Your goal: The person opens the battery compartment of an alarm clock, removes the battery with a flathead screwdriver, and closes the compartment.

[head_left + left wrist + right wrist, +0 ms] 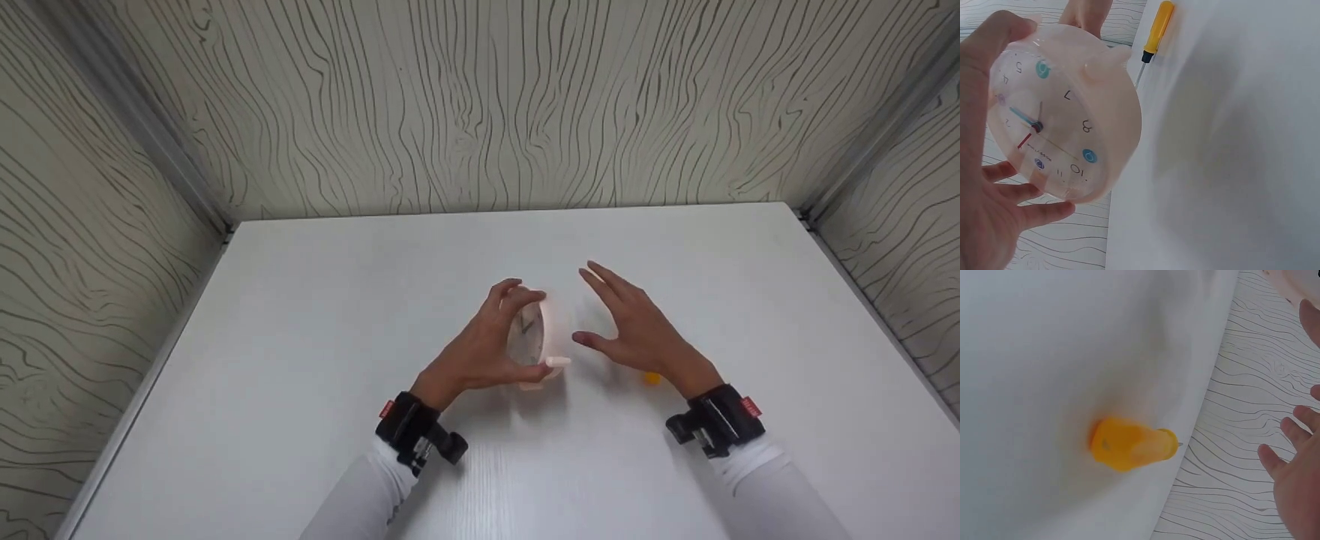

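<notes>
A pale pink alarm clock [556, 330] is held up off the white table by my left hand [480, 349], thumb on its near rim and fingers over the far rim. Its clear face, with numerals and hands, shows in the left wrist view, where the clock [1120, 121] is tilted and a small stub [1107, 63] juts from its side. To the right, my right hand [637, 330] hovers apart from the clock, fingers extended and holding nothing. A screwdriver [1158, 31] with a yellow handle lies on the table, mostly hidden beneath my right wrist in the head view.
The white table [337, 300] reaches back to a wood-grain patterned wall [465, 105]. Similar panels stand at left and right, with grey metal posts [142, 112] in the corners. Black camera straps [409, 427] are on both wrists.
</notes>
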The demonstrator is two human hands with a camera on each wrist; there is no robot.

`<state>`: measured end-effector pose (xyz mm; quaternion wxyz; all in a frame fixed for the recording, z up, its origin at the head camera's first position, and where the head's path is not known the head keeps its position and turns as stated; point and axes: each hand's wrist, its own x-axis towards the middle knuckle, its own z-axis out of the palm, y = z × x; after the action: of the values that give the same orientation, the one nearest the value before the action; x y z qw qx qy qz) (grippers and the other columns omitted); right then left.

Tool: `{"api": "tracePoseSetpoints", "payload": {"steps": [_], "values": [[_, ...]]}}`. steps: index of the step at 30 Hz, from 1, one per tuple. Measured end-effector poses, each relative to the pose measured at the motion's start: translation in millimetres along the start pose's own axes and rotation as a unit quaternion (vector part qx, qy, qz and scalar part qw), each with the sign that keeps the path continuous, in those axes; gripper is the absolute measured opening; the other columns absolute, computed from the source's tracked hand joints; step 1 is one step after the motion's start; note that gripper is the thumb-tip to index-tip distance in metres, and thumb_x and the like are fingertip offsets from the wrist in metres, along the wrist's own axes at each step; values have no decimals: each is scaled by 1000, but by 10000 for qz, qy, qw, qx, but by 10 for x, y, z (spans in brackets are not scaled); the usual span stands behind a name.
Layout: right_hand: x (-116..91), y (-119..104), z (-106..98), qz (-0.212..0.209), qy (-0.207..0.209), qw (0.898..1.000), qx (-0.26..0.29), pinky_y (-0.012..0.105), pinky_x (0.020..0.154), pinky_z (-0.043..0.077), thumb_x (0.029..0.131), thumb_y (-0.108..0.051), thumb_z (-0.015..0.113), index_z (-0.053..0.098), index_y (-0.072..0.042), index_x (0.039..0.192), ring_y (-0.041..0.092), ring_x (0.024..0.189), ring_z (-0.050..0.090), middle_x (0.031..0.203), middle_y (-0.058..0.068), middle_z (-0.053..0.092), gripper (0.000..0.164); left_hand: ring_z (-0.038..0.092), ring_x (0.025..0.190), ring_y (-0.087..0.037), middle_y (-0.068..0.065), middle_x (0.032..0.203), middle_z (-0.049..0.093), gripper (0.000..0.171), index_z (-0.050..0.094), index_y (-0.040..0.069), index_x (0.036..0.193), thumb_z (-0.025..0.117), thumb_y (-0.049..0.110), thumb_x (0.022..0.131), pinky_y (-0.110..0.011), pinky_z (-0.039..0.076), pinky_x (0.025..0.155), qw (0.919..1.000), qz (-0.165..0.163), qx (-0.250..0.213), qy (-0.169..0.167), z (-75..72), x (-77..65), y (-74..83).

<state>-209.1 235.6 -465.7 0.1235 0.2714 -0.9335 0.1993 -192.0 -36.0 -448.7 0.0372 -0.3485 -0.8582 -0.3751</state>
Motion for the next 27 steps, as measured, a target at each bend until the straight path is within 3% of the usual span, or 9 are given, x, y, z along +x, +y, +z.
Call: {"api": "tracePoseSetpoints", "payload": {"steps": [6,15,21,27], "values": [[-5,-36,2,177,-334,9983,442,59,110,34,81,-61,67,21,-21,156,31,144,32,161,6,25,97,52,125,-26,-8,149,29,85,32,32,142,77,52,72,-39,52,97,10000,-34,13,58,-22,-3,10],[-10,-83,-7,43,-418,9957,821,58,112,32,78,-59,72,19,-19,156,31,147,27,161,8,24,102,50,126,-26,-9,149,28,85,31,29,141,77,49,72,-39,51,97,9998,113,-79,168,-34,2,-10],[-33,-110,9,133,-635,9887,1353,56,113,31,78,-54,75,13,-21,157,29,149,21,163,7,18,106,44,133,-20,-10,147,30,85,32,25,142,77,48,73,-38,50,99,9991,266,-152,279,-33,5,-23],[-53,-156,33,288,-781,9811,1748,56,114,30,73,-57,77,10,-25,157,26,150,18,163,1,16,112,46,131,-25,-11,148,28,87,30,25,142,77,46,73,-42,49,100,9989,258,-250,307,-51,-4,-8]]}}
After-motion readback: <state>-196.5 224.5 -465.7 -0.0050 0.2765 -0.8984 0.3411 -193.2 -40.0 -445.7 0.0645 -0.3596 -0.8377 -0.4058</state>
